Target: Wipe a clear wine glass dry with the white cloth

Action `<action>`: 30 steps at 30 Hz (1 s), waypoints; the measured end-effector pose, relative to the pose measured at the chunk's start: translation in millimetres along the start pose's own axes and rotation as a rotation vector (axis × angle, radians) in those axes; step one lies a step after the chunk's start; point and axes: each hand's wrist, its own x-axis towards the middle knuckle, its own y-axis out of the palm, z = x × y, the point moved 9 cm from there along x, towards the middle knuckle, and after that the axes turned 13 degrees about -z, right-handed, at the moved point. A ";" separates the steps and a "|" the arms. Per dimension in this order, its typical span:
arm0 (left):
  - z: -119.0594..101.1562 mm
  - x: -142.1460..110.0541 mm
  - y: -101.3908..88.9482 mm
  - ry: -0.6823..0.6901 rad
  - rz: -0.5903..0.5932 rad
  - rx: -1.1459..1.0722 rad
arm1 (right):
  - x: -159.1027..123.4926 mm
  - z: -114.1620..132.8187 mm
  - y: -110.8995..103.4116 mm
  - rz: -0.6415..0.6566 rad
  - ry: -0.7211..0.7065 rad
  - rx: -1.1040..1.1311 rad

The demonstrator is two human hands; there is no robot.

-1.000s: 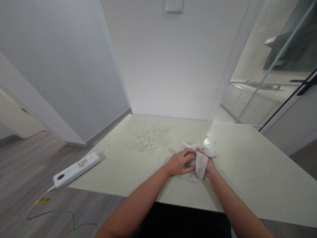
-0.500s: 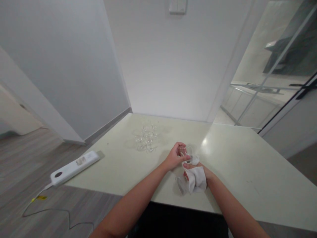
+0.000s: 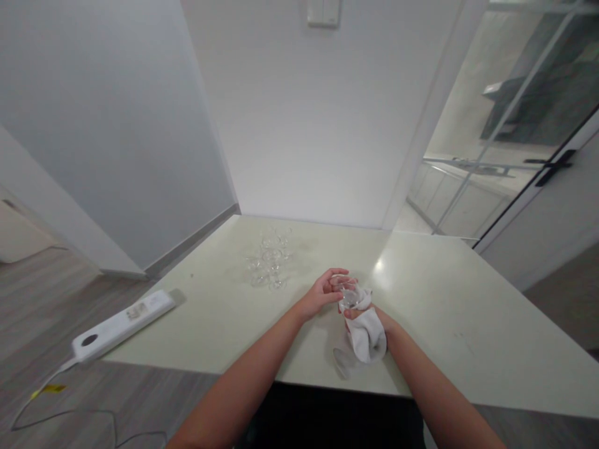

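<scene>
A small clear stemmed glass (image 3: 349,293) is held above the pale table (image 3: 449,324), its round foot (image 3: 343,360) showing below. My left hand (image 3: 322,292) curls its fingers round the glass bowl. My right hand (image 3: 369,321) is closed on a white cloth (image 3: 367,333) that wraps the lower part of the glass. Both hands meet at the glass, a little right of the table's middle.
Several more clear glasses (image 3: 269,259) stand grouped at the back left of the table. A white power strip (image 3: 122,325) lies at the table's left corner, its cable (image 3: 56,418) trailing on the wooden floor. Glass partition on the right.
The glass and cloth were lifted off the table. My left hand shifted from the cloth to the glass bowl, while the right gathered the cloth round the stem.
</scene>
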 end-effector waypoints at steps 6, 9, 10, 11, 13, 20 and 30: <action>-2.6 4.6 -17.6 0.062 -0.206 0.229 | 5.0 -2.4 0.7 0.036 -0.059 -0.112; 0.0 2.5 -7.4 0.034 -0.069 0.132 | 3.0 -2.2 6.1 0.109 -0.056 -0.105; 0.3 1.3 -3.4 0.031 -0.017 0.098 | 2.1 -3.5 7.2 0.128 -0.040 -0.109; 0.1 0.7 -2.1 0.039 0.005 0.087 | 1.6 -4.8 7.3 0.134 -0.028 -0.115; -1.4 2.0 -7.8 0.083 -0.054 0.130 | 1.9 -7.3 4.8 0.113 -0.013 -0.127; -2.6 0.8 -3.8 0.082 0.000 0.104 | 3.2 -7.5 7.3 0.152 -0.047 -0.153; -7.5 3.4 -12.9 0.146 -0.122 0.247 | -0.5 2.1 12.9 0.172 -0.055 -0.175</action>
